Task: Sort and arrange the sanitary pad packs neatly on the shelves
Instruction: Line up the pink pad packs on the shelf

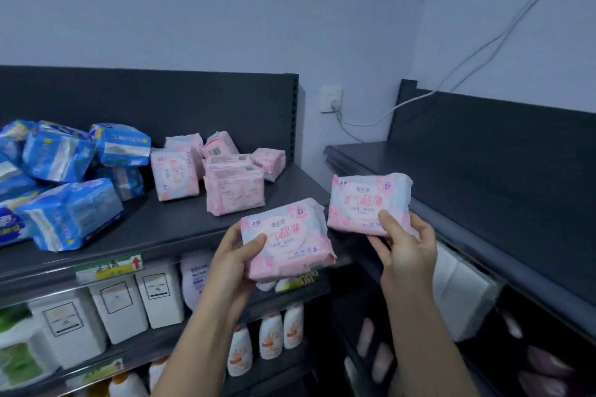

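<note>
My left hand (230, 263) grips a pink pad pack (287, 243) by its left edge, thumb on its face, held in front of the top shelf's front edge. My right hand (404, 243) grips a second pink pad pack (367, 201) from below, thumb on its face, near the corner where the two shelf units meet. Several more pink packs (219, 172) stand and lie loosely on the dark top shelf (154, 226). A jumbled heap of blue pad packs (61, 177) fills the shelf's left side.
A second dark shelf unit (477, 184) runs along the right wall. Below are white boxes (113, 306), white bottles with orange labels (271, 335) and white packs (461, 293). A wall socket (331, 99) with a white cable sits in the corner.
</note>
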A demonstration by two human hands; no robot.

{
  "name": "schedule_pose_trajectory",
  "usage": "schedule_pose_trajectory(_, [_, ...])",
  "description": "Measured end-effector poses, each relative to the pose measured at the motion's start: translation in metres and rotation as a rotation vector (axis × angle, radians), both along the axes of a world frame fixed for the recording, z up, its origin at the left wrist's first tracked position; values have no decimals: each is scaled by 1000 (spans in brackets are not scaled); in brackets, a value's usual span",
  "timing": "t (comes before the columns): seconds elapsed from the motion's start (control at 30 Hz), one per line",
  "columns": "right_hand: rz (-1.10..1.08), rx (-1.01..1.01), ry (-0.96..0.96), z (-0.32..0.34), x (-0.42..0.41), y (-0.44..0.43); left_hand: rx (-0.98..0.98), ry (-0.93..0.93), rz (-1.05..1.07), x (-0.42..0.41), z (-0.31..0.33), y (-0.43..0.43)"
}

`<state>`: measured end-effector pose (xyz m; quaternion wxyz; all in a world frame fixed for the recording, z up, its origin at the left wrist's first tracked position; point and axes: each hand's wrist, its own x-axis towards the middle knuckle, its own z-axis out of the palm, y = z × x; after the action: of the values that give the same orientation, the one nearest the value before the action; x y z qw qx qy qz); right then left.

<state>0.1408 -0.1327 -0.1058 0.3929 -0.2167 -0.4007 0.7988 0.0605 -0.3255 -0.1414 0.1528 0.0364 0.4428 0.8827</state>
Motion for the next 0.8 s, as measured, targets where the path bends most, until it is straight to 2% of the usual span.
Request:
schedule_pose_trajectory(0.23, [-137, 94, -56, -3, 87, 66, 42, -21, -133, 73, -3, 67])
schedule_pose_trajectory(0.5, [-234, 173, -125, -7, 180, 112, 64, -37, -164, 156, -9, 120])
schedule_pose_trajectory(0.8, [-360, 117, -144, -14, 251, 131, -11, -10, -244, 215, -14, 145])
